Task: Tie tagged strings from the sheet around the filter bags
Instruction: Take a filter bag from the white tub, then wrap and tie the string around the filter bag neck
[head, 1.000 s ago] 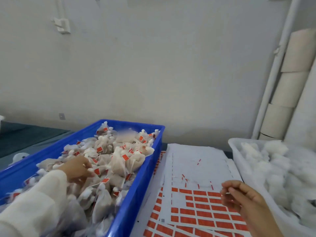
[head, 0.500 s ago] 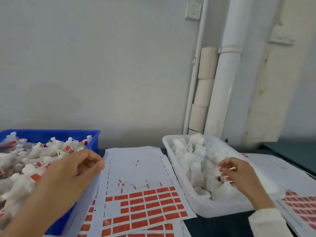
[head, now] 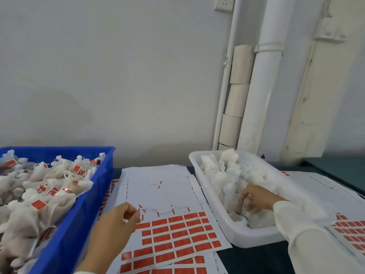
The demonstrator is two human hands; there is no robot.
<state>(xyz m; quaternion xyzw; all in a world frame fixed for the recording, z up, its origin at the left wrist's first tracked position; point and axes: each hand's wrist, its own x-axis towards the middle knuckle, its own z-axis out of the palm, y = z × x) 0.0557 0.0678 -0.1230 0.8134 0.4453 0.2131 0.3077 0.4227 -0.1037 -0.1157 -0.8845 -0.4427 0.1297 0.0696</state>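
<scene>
A white sheet (head: 158,192) of red tagged strings (head: 177,234) lies between two trays. My left hand (head: 118,222) hovers over the sheet's left side, its fingertips pinched together at a red tag (head: 141,214) on the top row's edge. A white tray (head: 233,232) on the right is filled with plain white filter bags (head: 221,175). Inside it, my right hand (head: 256,198) has its fingers curled down around one filter bag. A blue tray (head: 79,224) on the left is piled with bags that carry red tags (head: 49,184).
More tag sheets lie under the front sheet (head: 177,267) and to the right of the white tray (head: 351,232). The wall stands close behind the table, with a white pipe (head: 264,95) and paper rolls (head: 237,95).
My view swung right, away from the blue tray. My left hand left the blue tray and came down onto the sheet. My right hand moved from the sheet deeper into the white tray's bags.
</scene>
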